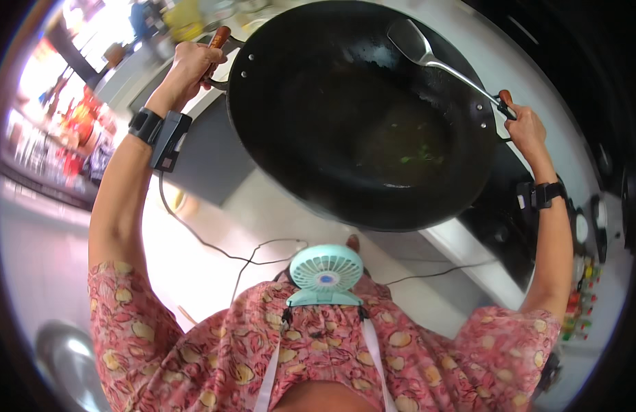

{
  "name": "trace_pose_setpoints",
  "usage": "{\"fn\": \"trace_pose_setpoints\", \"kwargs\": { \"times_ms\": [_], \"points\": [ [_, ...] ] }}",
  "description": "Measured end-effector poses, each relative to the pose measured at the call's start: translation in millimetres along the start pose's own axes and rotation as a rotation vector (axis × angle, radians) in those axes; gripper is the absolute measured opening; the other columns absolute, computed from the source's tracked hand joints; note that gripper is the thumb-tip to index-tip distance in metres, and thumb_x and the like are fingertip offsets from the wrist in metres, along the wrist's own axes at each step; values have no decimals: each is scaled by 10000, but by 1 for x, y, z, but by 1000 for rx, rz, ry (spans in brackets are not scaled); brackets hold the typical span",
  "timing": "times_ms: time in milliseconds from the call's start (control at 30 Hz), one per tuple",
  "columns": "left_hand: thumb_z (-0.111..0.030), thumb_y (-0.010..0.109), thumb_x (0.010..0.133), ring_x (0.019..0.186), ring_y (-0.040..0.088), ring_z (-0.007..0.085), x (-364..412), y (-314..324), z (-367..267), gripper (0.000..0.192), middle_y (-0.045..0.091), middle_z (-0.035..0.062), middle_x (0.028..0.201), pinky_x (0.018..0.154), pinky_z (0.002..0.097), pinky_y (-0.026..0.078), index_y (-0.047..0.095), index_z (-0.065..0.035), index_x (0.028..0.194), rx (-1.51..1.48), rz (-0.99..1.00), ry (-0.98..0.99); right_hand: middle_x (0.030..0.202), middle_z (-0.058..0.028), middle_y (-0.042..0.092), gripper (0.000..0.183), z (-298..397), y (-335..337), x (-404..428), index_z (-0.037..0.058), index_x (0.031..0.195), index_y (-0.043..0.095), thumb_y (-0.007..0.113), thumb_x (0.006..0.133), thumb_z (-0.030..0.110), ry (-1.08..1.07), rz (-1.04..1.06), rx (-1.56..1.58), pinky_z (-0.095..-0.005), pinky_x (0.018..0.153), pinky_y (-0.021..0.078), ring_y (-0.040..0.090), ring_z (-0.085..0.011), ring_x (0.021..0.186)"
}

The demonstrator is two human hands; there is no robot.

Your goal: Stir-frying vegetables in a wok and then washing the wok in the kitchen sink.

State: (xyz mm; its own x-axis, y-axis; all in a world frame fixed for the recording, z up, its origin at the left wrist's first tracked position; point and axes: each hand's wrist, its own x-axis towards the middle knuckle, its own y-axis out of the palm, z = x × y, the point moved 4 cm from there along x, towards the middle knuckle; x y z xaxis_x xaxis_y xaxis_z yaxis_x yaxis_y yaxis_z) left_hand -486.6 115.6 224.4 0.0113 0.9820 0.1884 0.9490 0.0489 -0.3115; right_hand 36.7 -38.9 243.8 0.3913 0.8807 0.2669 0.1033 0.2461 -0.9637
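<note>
A large dark wok [318, 123] hangs in front of me, held by its two side handles. My left hand [192, 64] is closed around the left handle, whose brown wooden grip [219, 37] sticks out above the fingers. On the other side, my right hand [526, 131] grips the right handle together with the dark handle end of a metal wok spatula [454, 72]. The spatula's blade lies over the far right inner wall. A little liquid and some green leafy scraps [422, 154] are low in the wok.
Black stove surface [495, 206] shows at right, beyond the wok's rim. Bottles [580, 304] stand at the far right. A shiny metal bowl [73, 365] is at lower left. Thin cables [210, 247] hang near my body, below a mint neck-strap fan [326, 273].
</note>
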Motion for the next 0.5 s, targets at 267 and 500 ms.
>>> {"fn": "trace_pose_setpoints", "kwargs": {
  "times_ms": [267, 500],
  "points": [
    [-107, 644, 683, 358, 380, 138, -84, -234, 68, 195, 425, 36, 478, 313, 290, 306, 508, -14, 580, 128, -159, -247, 905, -177, 638, 412, 209, 24, -60, 177, 1069, 646, 515, 682, 121, -318, 2, 91, -421, 784, 465, 597, -354, 875],
    [-92, 647, 656, 417, 416, 139, -136, -360, 100, 170, 455, 43, 571, 328, 315, 280, 529, 23, 698, 180, -314, -396, 908, -186, 636, 392, 342, 36, -81, 148, 1051, 653, 508, 687, 120, -523, 99, 186, -418, 795, 462, 598, -351, 870]
  ]
}}
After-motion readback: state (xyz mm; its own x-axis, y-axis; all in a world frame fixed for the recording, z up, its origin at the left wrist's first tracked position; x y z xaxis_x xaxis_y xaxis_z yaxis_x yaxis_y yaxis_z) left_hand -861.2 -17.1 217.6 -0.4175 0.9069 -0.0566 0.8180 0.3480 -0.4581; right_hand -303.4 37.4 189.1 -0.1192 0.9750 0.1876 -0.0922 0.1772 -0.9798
